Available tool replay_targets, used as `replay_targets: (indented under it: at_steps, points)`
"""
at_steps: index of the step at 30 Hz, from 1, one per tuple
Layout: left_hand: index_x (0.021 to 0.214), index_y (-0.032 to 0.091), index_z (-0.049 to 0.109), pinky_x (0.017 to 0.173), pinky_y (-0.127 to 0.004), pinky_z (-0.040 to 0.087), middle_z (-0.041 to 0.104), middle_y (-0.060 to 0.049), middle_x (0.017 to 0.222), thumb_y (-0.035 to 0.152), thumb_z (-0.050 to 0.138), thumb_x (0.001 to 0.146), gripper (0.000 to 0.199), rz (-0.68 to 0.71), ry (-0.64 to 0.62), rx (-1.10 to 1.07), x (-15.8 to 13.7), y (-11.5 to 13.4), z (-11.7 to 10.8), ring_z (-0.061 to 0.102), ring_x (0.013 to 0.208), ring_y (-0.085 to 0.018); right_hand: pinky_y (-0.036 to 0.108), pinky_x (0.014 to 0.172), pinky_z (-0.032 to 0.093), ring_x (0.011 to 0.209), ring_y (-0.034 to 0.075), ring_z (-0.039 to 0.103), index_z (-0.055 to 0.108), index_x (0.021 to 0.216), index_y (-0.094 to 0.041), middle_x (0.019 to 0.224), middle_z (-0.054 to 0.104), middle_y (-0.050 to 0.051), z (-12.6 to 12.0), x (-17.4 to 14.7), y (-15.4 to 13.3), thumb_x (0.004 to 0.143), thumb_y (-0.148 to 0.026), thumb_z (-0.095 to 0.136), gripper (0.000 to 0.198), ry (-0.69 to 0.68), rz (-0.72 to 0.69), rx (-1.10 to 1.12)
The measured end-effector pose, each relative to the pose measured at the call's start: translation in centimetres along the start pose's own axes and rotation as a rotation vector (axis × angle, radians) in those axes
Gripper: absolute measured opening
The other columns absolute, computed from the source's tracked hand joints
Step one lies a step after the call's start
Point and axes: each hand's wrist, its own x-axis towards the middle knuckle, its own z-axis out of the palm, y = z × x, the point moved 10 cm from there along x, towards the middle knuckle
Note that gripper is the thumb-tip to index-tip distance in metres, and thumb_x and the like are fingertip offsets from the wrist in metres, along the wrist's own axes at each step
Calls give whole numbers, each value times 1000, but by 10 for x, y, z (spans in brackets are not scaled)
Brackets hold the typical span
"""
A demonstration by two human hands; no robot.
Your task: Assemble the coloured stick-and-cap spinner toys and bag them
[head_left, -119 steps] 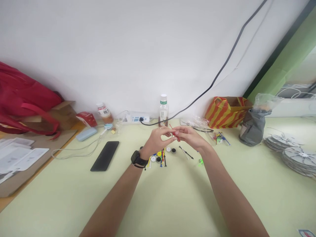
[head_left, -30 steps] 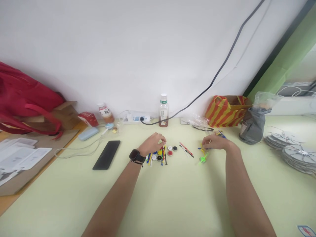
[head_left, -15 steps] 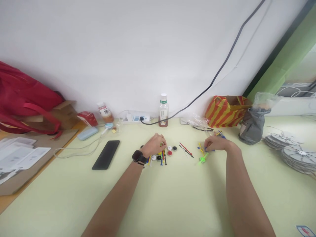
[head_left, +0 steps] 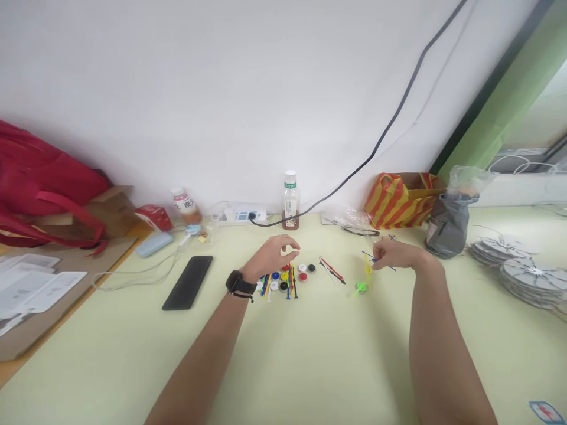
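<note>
My left hand (head_left: pixel 278 255) is raised over a cluster of small plastic parts, thumb and forefinger apart with nothing between them. Under it lie round discs in several colours, such as a black disc (head_left: pixel 283 285), and thin colored sticks (head_left: pixel 290 283). My right hand (head_left: pixel 393 254) has its fingers closed in a pinch beside a yellow plastic piece (head_left: pixel 368 270) and thin blue sticks. What the fingertips hold is hidden. A bright green piece (head_left: pixel 361 287) lies just below it. Between the hands rest a red disc (head_left: pixel 303 277) and slim pointed pieces (head_left: pixel 334 271), like clock hands.
A black phone (head_left: pixel 188 283) lies on the left. Along the wall stand a tea bottle (head_left: pixel 290 203), a power strip (head_left: pixel 241 213) and a striped bag (head_left: pixel 396 203). A grey bag (head_left: pixel 447 227) and stacked discs (head_left: pixel 531 280) are at the right.
My left hand has lifted off the small parts and its fingers have parted, uncovering more discs. My right hand has shifted slightly right, and the yellow pieces beside it lie differently.
</note>
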Motion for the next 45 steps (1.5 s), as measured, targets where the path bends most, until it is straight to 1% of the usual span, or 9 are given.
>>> replay_targets:
  at_steps: [6, 11, 15, 22, 28, 34, 39, 43, 45]
  points:
    - [107, 22, 73, 77, -32, 53, 75, -6, 106, 38, 68, 90, 25, 53, 4, -161, 2, 30, 3, 67, 87, -19, 26, 56, 38, 65, 15, 53, 57, 75, -21, 72, 62, 0, -2, -17, -87, 71, -44, 77, 31, 29, -296, 111]
    - [110, 20, 71, 85, -34, 58, 75, -7, 106, 44, 69, 90, 31, 44, 22, -323, 4, 50, 12, 70, 92, -20, 25, 55, 40, 64, 15, 57, 61, 81, -19, 68, 62, 1, 12, -27, -159, 80, -54, 71, 36, -14, -493, 362]
    - [114, 20, 67, 92, -35, 59, 74, -7, 105, 39, 62, 96, 27, 69, 108, -484, 6, 57, 9, 72, 97, -20, 27, 66, 48, 70, 16, 62, 63, 83, -18, 72, 64, 1, 14, -32, -187, 84, -52, 69, 34, 6, -601, 535]
    - [114, 19, 65, 94, -37, 59, 73, -10, 107, 32, 67, 94, 25, 98, 220, -557, 5, 55, -3, 72, 100, -21, 33, 83, 52, 86, 18, 67, 56, 107, -22, 89, 71, 4, 19, -29, -188, 90, -49, 66, 34, -41, -624, 746]
    - [104, 19, 71, 94, -36, 58, 73, -9, 107, 28, 69, 92, 16, 139, 269, -434, 3, 57, -10, 70, 103, -22, 30, 73, 49, 77, 17, 62, 59, 112, -20, 82, 68, 3, 18, -20, -190, 85, -37, 68, 33, 45, -645, 725]
    - [107, 19, 72, 87, -32, 57, 73, -7, 99, 20, 67, 90, 18, 187, 252, -355, 3, 63, -10, 70, 92, -18, 30, 70, 49, 70, 16, 62, 53, 101, -21, 75, 67, 1, 27, -20, -195, 80, -23, 59, 23, -18, -638, 725]
    - [92, 18, 70, 79, -29, 55, 71, -4, 90, 19, 67, 86, 7, 156, 187, -311, 1, 60, 0, 67, 82, -16, 24, 59, 38, 63, 12, 47, 49, 85, -22, 71, 54, -4, 21, -17, -185, 81, -24, 52, 5, 138, -616, 565]
    - [86, 17, 66, 76, -27, 56, 70, -2, 84, 23, 69, 85, 6, 87, 25, -362, 1, 54, 30, 68, 78, -15, 25, 57, 36, 60, 13, 48, 57, 101, -22, 72, 59, -3, 35, 10, -143, 87, -29, 53, 16, 121, -386, 222]
    - [91, 18, 70, 79, -28, 55, 73, -3, 89, 22, 71, 84, 8, 104, -83, -325, -1, 57, 51, 68, 82, -16, 26, 64, 41, 73, 16, 57, 61, 106, -20, 87, 67, 4, 35, 24, -116, 87, -28, 58, 21, 181, -254, 41]
